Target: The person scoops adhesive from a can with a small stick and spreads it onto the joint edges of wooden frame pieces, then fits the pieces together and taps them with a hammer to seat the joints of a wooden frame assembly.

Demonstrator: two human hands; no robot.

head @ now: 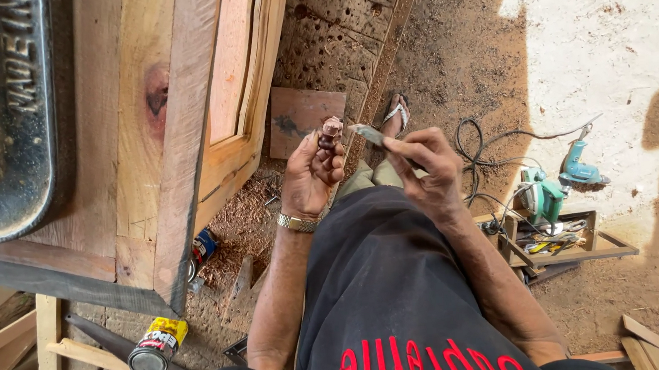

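My left hand (309,175) grips a small dark container (330,135) with a reddish-brown smeared top, held upright in front of my body. A gold watch sits on that wrist. My right hand (425,167) pinches a thin flat blade-like scraper (367,134), its tip pointing left, a short gap from the container's top. Both hands are over my lap, above my black shirt with red lettering.
A wooden door frame (186,125) leans at left, with a black metal clamp (11,114) on it. A can (155,348) lies on wood offcuts at lower left. A green drill (576,169), another green power tool (540,195) and cables lie on the sandy ground at right.
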